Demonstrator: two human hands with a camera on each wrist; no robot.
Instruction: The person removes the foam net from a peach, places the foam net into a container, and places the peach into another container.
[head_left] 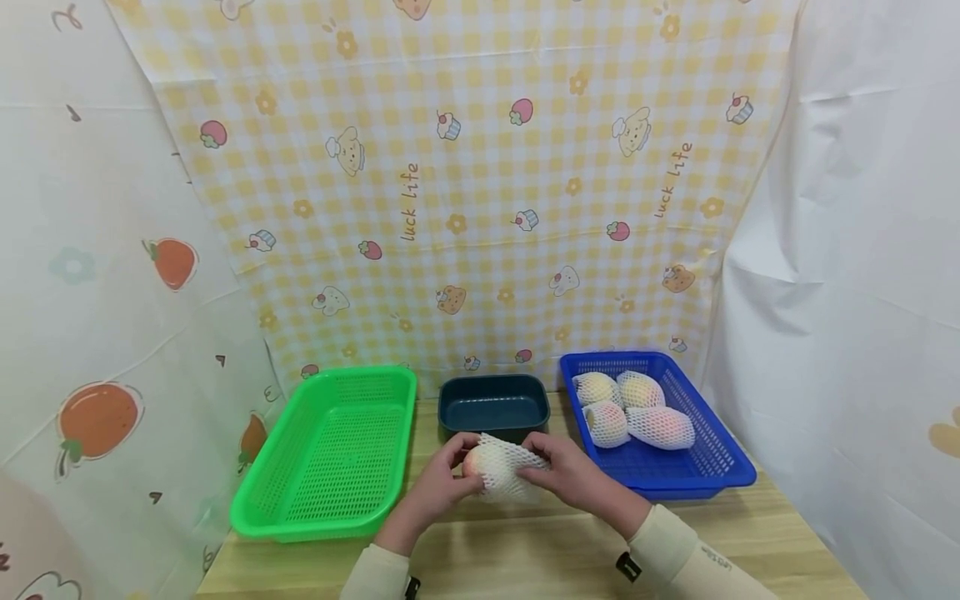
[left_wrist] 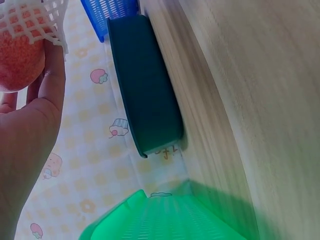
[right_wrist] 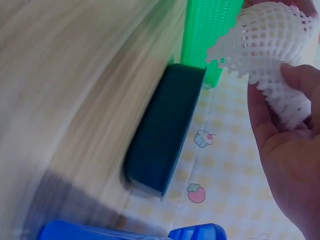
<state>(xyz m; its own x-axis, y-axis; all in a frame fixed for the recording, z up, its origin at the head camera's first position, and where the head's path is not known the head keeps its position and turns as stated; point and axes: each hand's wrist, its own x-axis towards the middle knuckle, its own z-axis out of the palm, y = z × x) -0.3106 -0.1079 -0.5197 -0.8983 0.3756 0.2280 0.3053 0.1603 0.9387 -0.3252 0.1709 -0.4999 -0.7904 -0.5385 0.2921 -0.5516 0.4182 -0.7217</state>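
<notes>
One reddish fruit (head_left: 470, 464), partly sleeved in a white foam net (head_left: 501, 473), is above the wooden table (head_left: 525, 554), near a dark box (head_left: 493, 410). The left hand (head_left: 441, 483) grips the fruit; the right hand (head_left: 572, 475) pinches the net's loose end.

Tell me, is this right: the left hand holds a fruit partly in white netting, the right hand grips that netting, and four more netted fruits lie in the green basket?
Not quite: the head view shows the four netted fruits in the blue basket, not the green one. The left hand does hold a fruit partly in white netting, which the right hand grips.
</notes>
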